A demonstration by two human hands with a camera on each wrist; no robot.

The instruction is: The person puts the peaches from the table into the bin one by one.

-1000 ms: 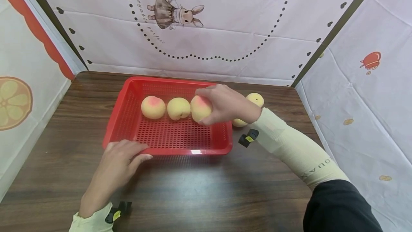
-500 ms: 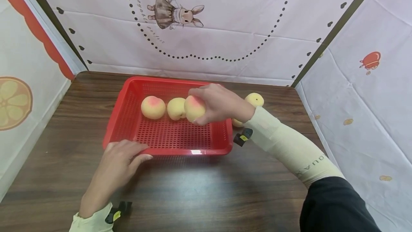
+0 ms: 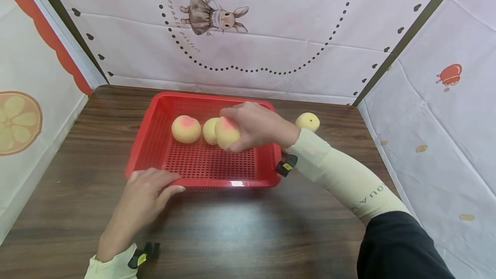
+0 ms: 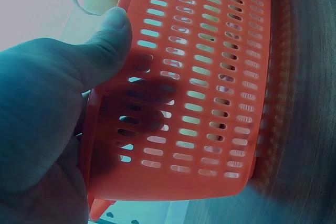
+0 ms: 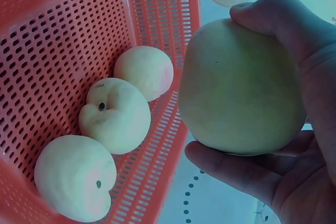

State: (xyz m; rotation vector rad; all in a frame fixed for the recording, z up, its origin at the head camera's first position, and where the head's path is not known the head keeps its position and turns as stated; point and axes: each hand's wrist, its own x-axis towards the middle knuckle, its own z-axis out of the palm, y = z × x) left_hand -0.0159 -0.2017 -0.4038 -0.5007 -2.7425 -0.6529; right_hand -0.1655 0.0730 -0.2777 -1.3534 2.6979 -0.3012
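Observation:
My right hand (image 3: pixel 252 126) grips a yellow peach with a pink blush (image 3: pixel 227 133), held up over the red basket (image 3: pixel 209 182). Thumb and fingers wrap its sides in the right wrist view, where the held peach (image 5: pixel 239 90) is apart from three peaches inside the basket. Of those, the head view shows a left peach (image 3: pixel 186 129) and a partly covered middle peach (image 3: pixel 209 131); the third is hidden behind my hand. My left hand (image 3: pixel 143 197) holds the basket's near left rim, its thumb (image 4: pixel 113 35) on the outer side of the perforated wall (image 4: pixel 189 103).
Another yellow peach (image 3: pixel 308 121) lies on the brown wooden table (image 3: pixel 232 231), right of the basket and close behind my right wrist. Printed white cloth walls (image 3: pixel 271 20) enclose the table's back and both sides.
My right hand has moved a little left with the peach, which now covers more of the middle peach. The left hand and basket have stayed in place.

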